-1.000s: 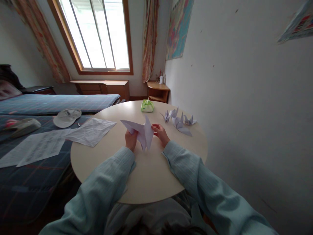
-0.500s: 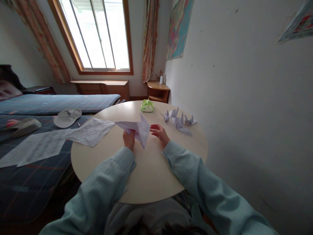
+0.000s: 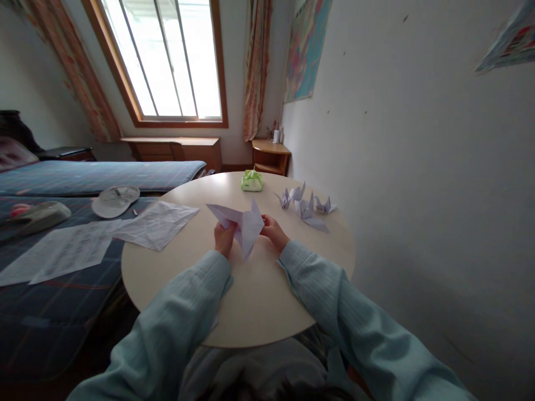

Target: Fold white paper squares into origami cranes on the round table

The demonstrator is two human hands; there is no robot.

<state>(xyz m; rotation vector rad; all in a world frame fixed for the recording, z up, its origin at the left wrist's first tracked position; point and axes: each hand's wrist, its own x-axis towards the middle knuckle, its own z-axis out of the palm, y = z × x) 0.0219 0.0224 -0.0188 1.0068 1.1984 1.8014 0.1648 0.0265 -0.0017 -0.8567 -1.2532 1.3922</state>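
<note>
A large folded white paper bird, its points spread out, is held up over the round cream table. My left hand is closed on its underside at the left, with the fingers partly behind the paper. At the right edge of the bird, my right hand has its fingers closed on a paper tip; the fingertips are partly hidden. Several smaller folded paper birds stand grouped on the right part of the table.
A green tissue pack lies at the table's far edge. Creased paper overlaps the left edge, beside printed sheets and a white cap on the bed. A wall rises at the right.
The paper bird has shifted a little right and tilted. My right hand's fingers, spread apart beside it before, have closed at its right edge. My left hand moved slightly right with the bird.
</note>
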